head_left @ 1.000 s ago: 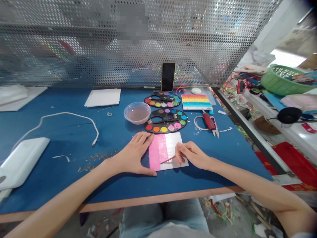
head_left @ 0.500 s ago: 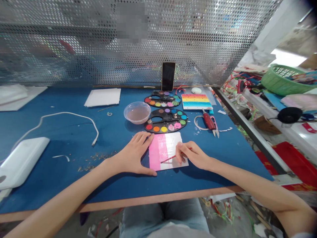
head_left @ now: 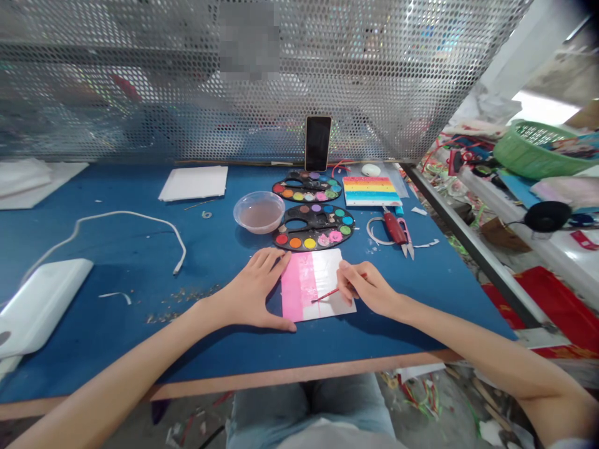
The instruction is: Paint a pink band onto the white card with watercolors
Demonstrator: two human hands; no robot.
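Two paint palettes (head_left: 313, 227) — blue workbench (head_left: 421, 299)

I see perforated metal screen (head_left: 262, 81) across far side of blue-topped workbench (head_left: 435, 312), standing tilted, blurred shapes behind it. Bench front edge bare wood (head_left: 299, 374). Metal rail (head_left: 472, 249) along right side. Beyond it, white shelf (head_left: 561, 255) holding green plastic basket (head_left: 538, 153), red tray (head_left: 556, 299) lower down. Grey floor (head_left: 449, 405) below, littered with ribbon scraps (head_left: 421, 396). Bright daylight (head_left: 538, 106) at top right, past white pillar (head_left: 510, 56).
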